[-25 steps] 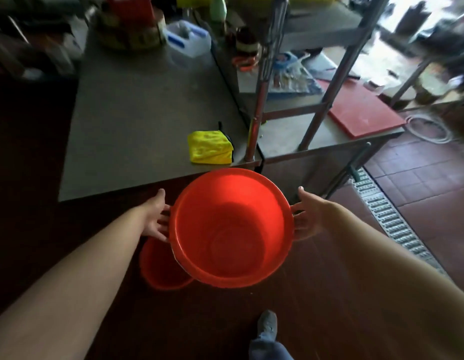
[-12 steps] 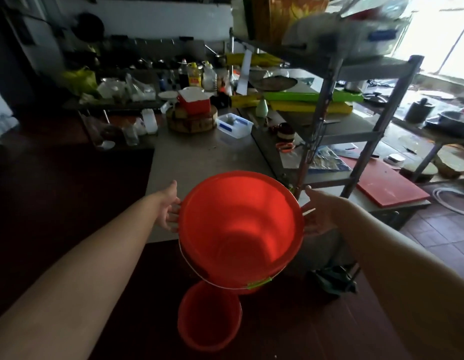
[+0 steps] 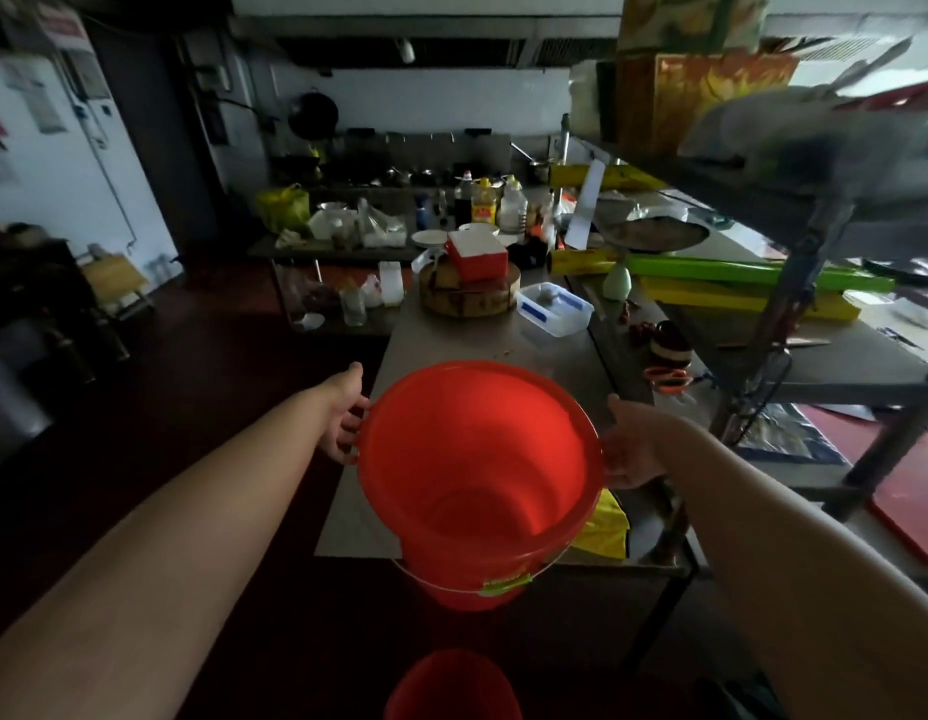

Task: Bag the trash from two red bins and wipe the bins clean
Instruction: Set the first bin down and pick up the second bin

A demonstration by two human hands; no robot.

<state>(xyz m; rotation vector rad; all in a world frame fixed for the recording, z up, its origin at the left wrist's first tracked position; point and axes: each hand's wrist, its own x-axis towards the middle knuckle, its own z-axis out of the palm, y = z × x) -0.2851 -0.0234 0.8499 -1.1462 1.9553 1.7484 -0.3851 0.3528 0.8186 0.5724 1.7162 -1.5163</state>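
I hold an empty red bin (image 3: 477,475) in the air in front of the steel table (image 3: 451,345), its mouth tilted toward me. My left hand (image 3: 344,423) grips its rim on the left and my right hand (image 3: 630,444) grips the rim on the right. A thin wire handle with a green grip (image 3: 506,584) hangs under it. The second red bin (image 3: 451,685) stands on the dark floor below, at the bottom edge of the frame. A yellow cloth (image 3: 604,527) lies on the table's near right corner, partly hidden behind the held bin.
The far end of the table carries a round wooden block with a red box (image 3: 474,262) and a clear plastic container (image 3: 555,309). A metal shelf rack (image 3: 794,324) with rolls and clutter stands to the right. Dark floor spreads on the left.
The held bin has risen from near the floor to table height, and my view has lifted with it. The second bin now lies lower in the frame. Both hands keep their grip.
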